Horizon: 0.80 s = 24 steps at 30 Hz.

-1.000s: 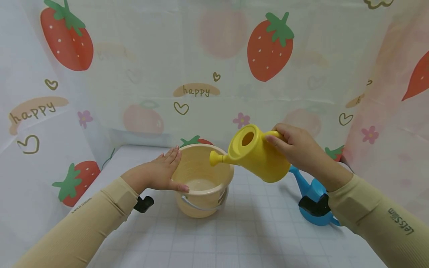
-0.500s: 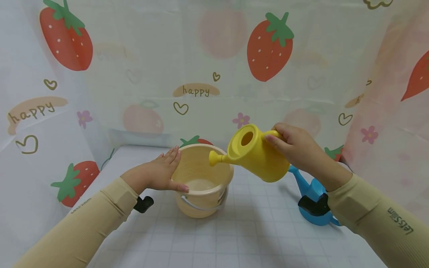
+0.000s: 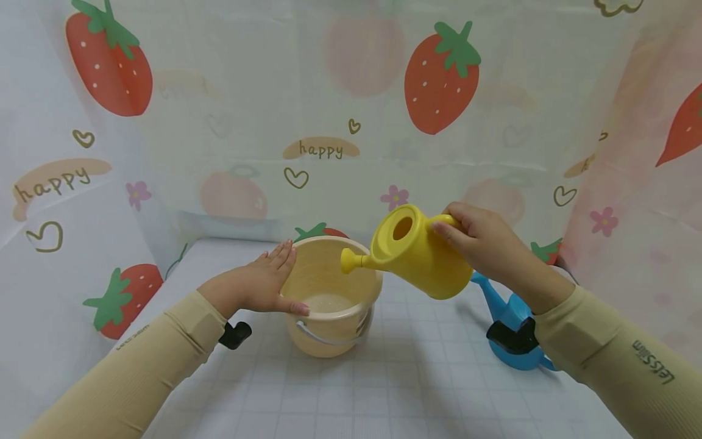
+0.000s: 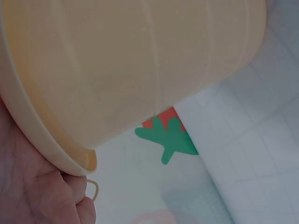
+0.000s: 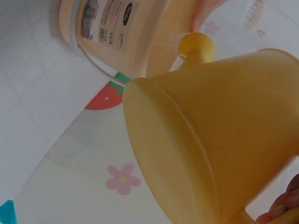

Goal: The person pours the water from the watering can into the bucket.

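A cream plastic bucket (image 3: 329, 332) stands upright on the table, its thin wire handle hanging at the front. My left hand (image 3: 260, 283) rests on the bucket's left rim with its fingers straight, the thumb lying along the near rim. In the left wrist view, the palm lies against the rim of the bucket (image 4: 117, 60). My right hand (image 3: 482, 235) grips the top handle of a yellow watering can (image 3: 433, 262), held above the table and tilted left. Its round spout head is over the bucket's opening. The right wrist view shows the watering can (image 5: 233, 116) from its base.
A blue watering can (image 3: 512, 360) stands on the table at the right, partly hidden by the right wrist and its black camera (image 3: 512, 335). The table (image 3: 329, 396) has a pale checked cover. A strawberry-print curtain (image 3: 247, 110) surrounds the back and sides.
The yellow watering can has shifted very slightly left over the bucket. My left hand and the bucket have stayed in place.
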{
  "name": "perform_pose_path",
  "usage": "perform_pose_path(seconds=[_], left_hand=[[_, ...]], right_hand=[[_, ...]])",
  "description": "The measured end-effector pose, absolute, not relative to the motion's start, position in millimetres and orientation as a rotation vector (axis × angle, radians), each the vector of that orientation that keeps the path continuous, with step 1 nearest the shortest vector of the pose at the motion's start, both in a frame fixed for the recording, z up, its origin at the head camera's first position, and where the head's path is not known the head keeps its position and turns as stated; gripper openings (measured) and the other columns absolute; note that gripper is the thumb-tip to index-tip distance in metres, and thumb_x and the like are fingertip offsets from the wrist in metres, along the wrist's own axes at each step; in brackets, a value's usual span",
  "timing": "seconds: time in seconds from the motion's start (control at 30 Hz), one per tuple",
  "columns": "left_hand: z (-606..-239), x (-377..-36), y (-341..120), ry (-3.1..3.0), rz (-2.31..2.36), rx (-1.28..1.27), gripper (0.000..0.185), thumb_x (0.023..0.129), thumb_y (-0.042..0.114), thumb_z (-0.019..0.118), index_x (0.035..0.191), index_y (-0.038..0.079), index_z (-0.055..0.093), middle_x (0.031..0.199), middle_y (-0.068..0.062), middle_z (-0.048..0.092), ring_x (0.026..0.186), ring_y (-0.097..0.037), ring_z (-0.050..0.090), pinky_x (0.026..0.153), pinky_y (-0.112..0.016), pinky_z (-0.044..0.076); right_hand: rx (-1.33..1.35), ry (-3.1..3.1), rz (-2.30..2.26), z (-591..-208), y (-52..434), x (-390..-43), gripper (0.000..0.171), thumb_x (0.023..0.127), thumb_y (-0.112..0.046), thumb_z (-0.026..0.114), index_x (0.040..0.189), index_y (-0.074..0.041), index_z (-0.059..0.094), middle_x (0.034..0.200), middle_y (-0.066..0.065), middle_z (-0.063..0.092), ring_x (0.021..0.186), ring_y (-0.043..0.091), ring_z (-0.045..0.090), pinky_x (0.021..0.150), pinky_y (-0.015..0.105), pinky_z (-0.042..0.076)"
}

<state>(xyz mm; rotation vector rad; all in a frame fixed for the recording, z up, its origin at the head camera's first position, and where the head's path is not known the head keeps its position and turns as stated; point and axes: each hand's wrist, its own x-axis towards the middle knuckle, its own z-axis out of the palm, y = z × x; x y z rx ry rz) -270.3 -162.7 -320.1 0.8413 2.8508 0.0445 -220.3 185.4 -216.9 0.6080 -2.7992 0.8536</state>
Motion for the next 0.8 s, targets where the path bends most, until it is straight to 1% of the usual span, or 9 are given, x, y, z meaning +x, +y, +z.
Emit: perform_pose_path(seconds=[0.3,0.57,0.8], left_hand=[[-320.7,-270.4,-163.3,2.859,0.049,0.849,0.126,0.065,0.085,0.039,0.143,-0.008,0.004,0.149,-0.024,-0.005,0.138,-0.036,-0.001,0.108,-0.052,0.011],[-319.2,-269.9,-161.9,2.849,0.033,0.838,0.126,0.065,0.085,0.038,0.143,-0.007,0.003,0.15,-0.023,-0.007,0.138,-0.035,-0.003,0.109,-0.051,0.01],[-317.7,-268.1,-161.4,2.849,0.037,0.836,0.126,0.065,0.085,0.038,0.143,-0.008,0.004,0.149,-0.023,-0.006,0.138,-0.036,-0.002,0.109,-0.051,0.011]], right_hand=[[0.618,-2.794,0.837,-216.3,184.6,-220.9,0.032,0.093,-0.039,0.049,0.094,-0.008,0.057,0.084,0.007,0.056,0.075,0.023,0.053,0.066,0.03,0.049],[0.614,-2.796,0.837,-215.4,183.4,-220.5,0.032,0.093,-0.038,0.049,0.094,-0.007,0.057,0.083,0.008,0.057,0.075,0.022,0.053,0.067,0.031,0.05],[0.627,-2.796,0.849,-214.4,182.3,-220.3,0.031,0.093,-0.038,0.049,0.091,-0.007,0.056,0.08,0.007,0.055,0.073,0.022,0.052,0.065,0.029,0.049]])
